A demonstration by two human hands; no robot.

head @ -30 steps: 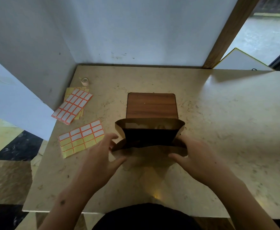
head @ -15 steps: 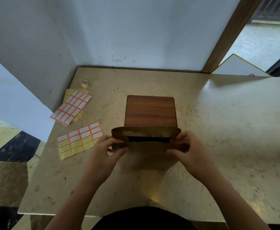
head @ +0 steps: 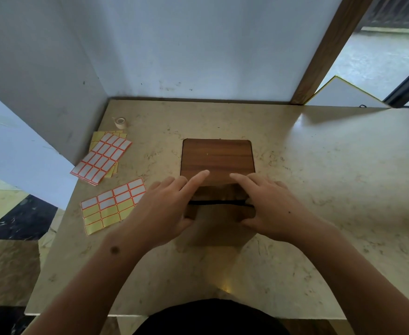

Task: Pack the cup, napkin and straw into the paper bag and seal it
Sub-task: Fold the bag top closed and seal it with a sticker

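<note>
The brown paper bag [head: 219, 197] stands on the table in front of me, its top flattened so only a thin dark slit shows. My left hand [head: 164, 209] grips the bag's left top corner, thumb in front, fingers spread over the top. My right hand [head: 268, 204] holds the right top corner the same way. Both index fingers stretch forward over the folded top. The cup, napkin and straw are not visible; the bag's inside is hidden.
A dark wooden board [head: 216, 158] lies just behind the bag. Two sheets of orange-edged labels lie to the left, a stack of label sheets [head: 102, 158] further back and a single sheet [head: 112, 204] nearer me. A small tape roll [head: 120, 122] sits near the wall. The marble table [head: 331, 177] extends right.
The bag's mouth was wide open a second ago; both hands have pressed it nearly shut and folded the top over, fingers now lying across it.
</note>
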